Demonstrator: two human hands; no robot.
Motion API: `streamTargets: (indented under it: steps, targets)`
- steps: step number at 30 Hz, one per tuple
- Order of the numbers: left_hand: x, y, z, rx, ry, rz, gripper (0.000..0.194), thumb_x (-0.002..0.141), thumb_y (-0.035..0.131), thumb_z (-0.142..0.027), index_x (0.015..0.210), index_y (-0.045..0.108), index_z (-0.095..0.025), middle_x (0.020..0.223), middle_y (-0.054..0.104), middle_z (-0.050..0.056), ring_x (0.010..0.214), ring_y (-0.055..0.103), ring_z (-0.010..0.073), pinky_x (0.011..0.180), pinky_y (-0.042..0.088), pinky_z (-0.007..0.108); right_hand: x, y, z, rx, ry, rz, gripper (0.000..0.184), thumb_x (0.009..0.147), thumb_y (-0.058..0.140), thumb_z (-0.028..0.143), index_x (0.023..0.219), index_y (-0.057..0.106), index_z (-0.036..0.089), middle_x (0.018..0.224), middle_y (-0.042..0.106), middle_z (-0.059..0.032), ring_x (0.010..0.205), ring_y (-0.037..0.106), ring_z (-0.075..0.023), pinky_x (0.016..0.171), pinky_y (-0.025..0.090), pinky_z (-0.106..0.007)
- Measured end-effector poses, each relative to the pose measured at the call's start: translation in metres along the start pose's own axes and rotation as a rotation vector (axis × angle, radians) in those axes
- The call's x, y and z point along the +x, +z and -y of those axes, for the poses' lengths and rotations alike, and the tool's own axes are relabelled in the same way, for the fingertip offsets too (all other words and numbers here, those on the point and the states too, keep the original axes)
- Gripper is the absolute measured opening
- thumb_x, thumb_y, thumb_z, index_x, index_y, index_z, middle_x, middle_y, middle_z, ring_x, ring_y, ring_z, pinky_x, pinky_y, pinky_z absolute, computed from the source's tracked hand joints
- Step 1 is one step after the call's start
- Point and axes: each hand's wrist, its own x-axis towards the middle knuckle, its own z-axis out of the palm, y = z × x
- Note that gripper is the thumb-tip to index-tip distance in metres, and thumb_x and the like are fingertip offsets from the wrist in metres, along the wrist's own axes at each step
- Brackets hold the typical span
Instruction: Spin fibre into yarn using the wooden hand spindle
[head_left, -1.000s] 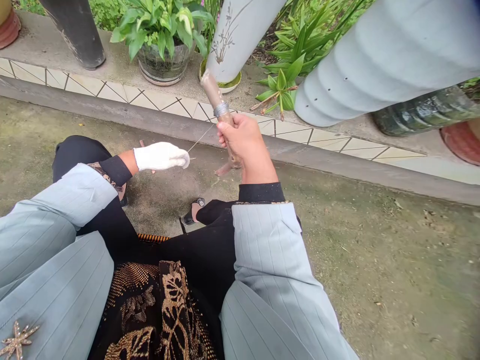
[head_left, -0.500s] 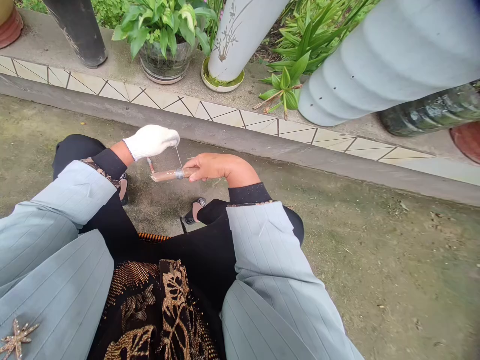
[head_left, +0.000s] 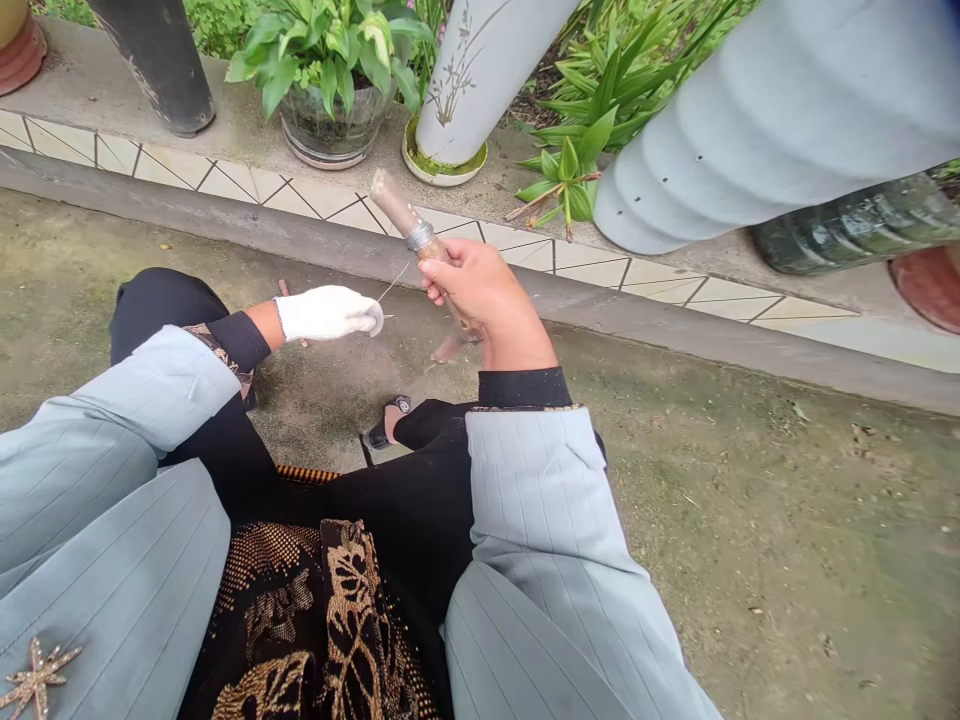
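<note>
My right hand (head_left: 484, 290), bare, is closed round a brown stick (head_left: 394, 203) that tilts up and to the left. A band of silvery wire (head_left: 420, 236) is wound round the stick just beyond my fingers. The lower end of the stick, below my hand, is blurred. My left hand (head_left: 326, 313), in a white glove with greyish fingertips, pinches the thin strand (head_left: 393, 284) that runs up toward the wound band. My two hands are apart, the left one lower.
On the ledge ahead stand a potted leafy plant (head_left: 337, 120), a white cylinder in a dish (head_left: 465, 110), a dark pipe (head_left: 161, 70) and a large ribbed grey container (head_left: 720, 140). A brown stick (head_left: 283, 288) lies on the concrete, partly behind my gloved hand.
My right hand has moved up and to the right, tilting the stick from nearly level to steep. My left hand has shifted slightly down and right, still pinching the strand.
</note>
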Motion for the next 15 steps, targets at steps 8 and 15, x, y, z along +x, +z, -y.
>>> streamTargets:
  steps: [8,15]
  targets:
    - [-0.006,0.0,0.012,0.282,-0.059,0.021,0.039,0.095,0.035,-0.041,0.1,0.068,-0.022,0.079,0.069,0.003,0.065,0.059,0.0146,0.059,0.033,0.025,-0.003,0.027,0.007,-0.563,0.082,0.883,0.011,0.082,0.061,0.023,0.088,0.067,0.017,0.072,0.062,-0.003,0.065,0.055,-0.0144,0.061,0.039,-0.027]
    - [-0.012,-0.015,0.014,0.008,-0.044,-0.026,0.034,0.091,0.043,-0.038,0.109,0.066,-0.021,0.088,0.07,0.003,0.079,0.063,0.0164,0.071,0.044,0.024,-0.02,-0.003,0.023,-0.096,-0.044,0.743,0.03,0.077,0.067,0.026,0.107,0.068,0.022,0.071,0.061,0.0026,0.062,0.052,-0.0104,0.059,0.042,-0.023]
